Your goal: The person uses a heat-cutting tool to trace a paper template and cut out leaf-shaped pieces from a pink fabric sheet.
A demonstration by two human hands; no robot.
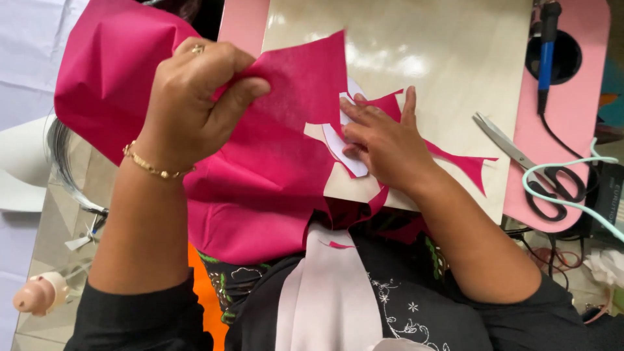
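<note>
**Pink fabric held over a small board**

On the pale wooden board (422, 52), the big magenta fabric (260, 188) spreads toward 9 o'clock. It looks light, soft and floppy; its edge seems best to pinch. The left hand (195, 97) pinches a fold, closed. The right hand (383, 140) presses flat, fingers extended, on a white paper pattern (344, 153). Scissors (526, 162) lie at 3 o'clock.

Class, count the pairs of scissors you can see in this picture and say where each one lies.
1. The scissors lie on the pink board, right of the right hand, blades pointing toward the pale work surface. Others may be hidden under fabric.
</note>
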